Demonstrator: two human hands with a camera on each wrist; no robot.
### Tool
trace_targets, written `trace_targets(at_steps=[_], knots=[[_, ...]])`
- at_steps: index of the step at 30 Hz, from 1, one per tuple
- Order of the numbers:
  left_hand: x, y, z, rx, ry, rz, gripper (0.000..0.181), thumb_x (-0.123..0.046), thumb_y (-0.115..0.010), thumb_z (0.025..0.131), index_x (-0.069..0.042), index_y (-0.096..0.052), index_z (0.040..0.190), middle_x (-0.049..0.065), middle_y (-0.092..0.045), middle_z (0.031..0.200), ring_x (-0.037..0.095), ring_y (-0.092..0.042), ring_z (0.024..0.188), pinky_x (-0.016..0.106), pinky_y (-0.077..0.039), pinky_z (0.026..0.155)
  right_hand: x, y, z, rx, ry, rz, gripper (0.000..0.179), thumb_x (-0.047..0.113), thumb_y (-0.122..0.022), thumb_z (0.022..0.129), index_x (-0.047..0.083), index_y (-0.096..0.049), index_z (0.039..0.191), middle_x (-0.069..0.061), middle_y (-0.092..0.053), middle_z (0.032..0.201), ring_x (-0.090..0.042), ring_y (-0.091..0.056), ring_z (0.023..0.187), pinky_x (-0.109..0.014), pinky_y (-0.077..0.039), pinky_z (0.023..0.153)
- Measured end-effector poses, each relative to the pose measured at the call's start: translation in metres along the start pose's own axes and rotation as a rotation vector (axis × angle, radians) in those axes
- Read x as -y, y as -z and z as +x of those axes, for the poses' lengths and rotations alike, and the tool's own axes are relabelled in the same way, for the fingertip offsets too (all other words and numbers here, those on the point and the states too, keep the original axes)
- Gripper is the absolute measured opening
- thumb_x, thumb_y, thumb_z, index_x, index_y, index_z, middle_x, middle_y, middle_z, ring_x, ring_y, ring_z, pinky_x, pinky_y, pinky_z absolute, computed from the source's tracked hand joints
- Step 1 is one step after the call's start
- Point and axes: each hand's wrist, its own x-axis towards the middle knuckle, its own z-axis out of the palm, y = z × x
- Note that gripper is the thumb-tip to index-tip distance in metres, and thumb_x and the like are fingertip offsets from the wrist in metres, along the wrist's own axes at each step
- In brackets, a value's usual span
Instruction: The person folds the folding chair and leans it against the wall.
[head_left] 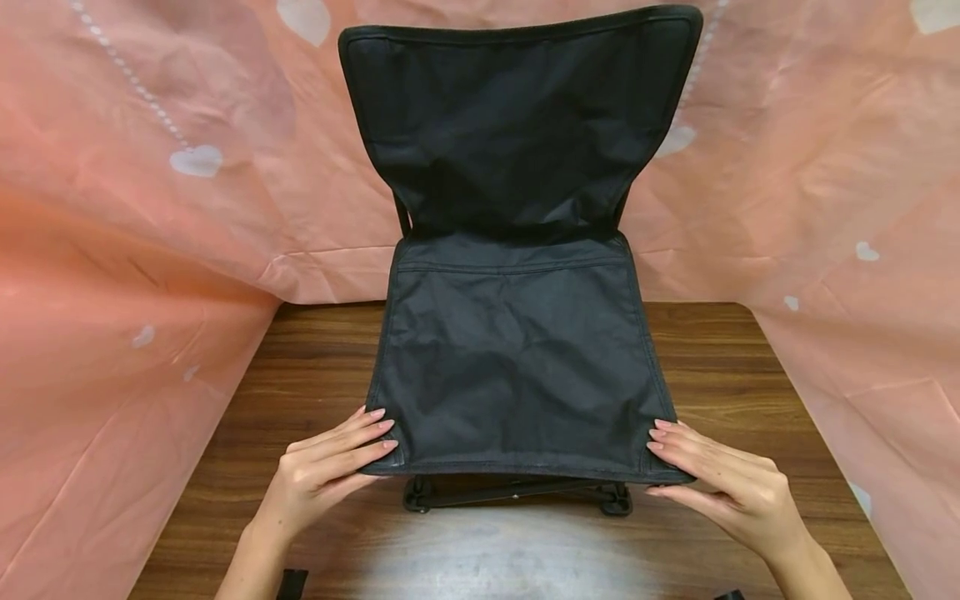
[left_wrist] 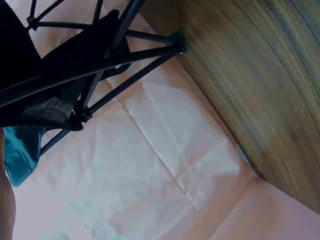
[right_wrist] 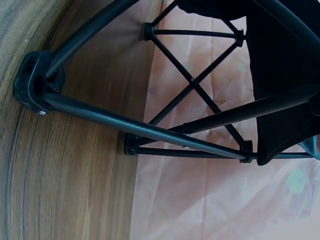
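Observation:
A black fabric folding chair (head_left: 517,358) stands unfolded on the wooden surface, its backrest (head_left: 517,133) upright at the far side. My left hand (head_left: 322,467) holds the seat's front left corner, several fingers on top and the thumb side low. At the front right corner my right hand (head_left: 723,479) pinches the fabric, fingers above and thumb below. Dark crossed tubes of the frame (right_wrist: 195,85) with plastic joints (right_wrist: 37,82) show under the seat in the right wrist view. In the left wrist view, frame tubes (left_wrist: 135,75) appear at upper left.
Brown wood-grain tabletop (head_left: 322,358) lies under the chair. Pink cloth with white hearts (head_left: 135,208) hangs at the back and along both sides. Small black pieces (head_left: 292,583) show at the lower frame edge near each forearm.

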Motion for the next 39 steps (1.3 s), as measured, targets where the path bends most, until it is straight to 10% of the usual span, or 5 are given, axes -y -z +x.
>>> trace_targets(at_steps=[39], knots=[[0.0017,-0.002,0.0041,0.005,-0.071,0.028,0.024,-0.014,-0.067,0.09,0.008,-0.074,0.096,0.024,-0.07,0.112,0.03,-0.06,0.123,0.03,-0.047,0.105,0.0044,-0.0042,-0.0002,-0.058,0.013,-0.079,0.036,0.018,-0.075,0.081,-0.016,-0.07,0.088,-0.023,-0.073,0.098,-0.02,-0.066,0.113,-0.017,-0.05,0.097]])
